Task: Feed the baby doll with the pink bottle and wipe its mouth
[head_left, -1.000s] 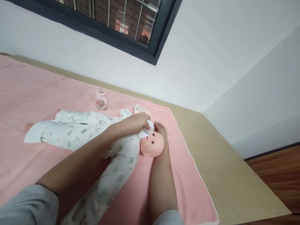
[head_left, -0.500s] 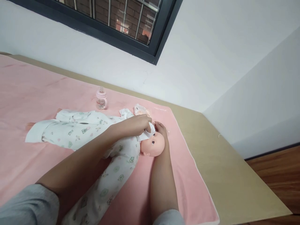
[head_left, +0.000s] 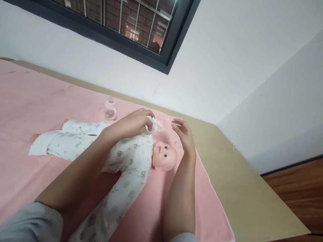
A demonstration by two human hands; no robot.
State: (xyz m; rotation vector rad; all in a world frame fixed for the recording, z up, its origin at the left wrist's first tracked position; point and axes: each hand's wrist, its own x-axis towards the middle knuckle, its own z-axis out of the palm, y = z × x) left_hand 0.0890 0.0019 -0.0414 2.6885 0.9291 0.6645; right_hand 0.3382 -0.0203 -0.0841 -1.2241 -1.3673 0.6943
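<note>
L hand (head_left: pixel 137 121): grip pinching a white cloth (head_left: pixel 150 126) btwn thumb and fingers; cloth is bunched, raised over the doll's far shoulder, apart from the face. R hand (head_left: pixel 186 136): grip spread, fingers parted and lightly curved, held near the crown of the doll's head, not touching it.

Doll (head_left: pixel 164 157): on its back on the pink mat (head_left: pixel 212 205), btwn the forearms; head toward R, feet toward L, face up. Clothing: white suit (head_left: pixel 136 158) w/ green animal prints; L forearm crosses above the torso. Near sleeve extends toward the wearer.

Bottle (head_left: pixel 110 110), clear w/ pink collar and handle: upright on mat, beyond the doll's legs. Clear packet (head_left: pixel 159 125): just beside the cloth; partly hidden, prob. plastic. Mat covers part of the desk (head_left: pixel 237 188), adj. to the wall (head_left: pixel 207 70) below a dark-framed window (head_left: pixel 161 64).
</note>
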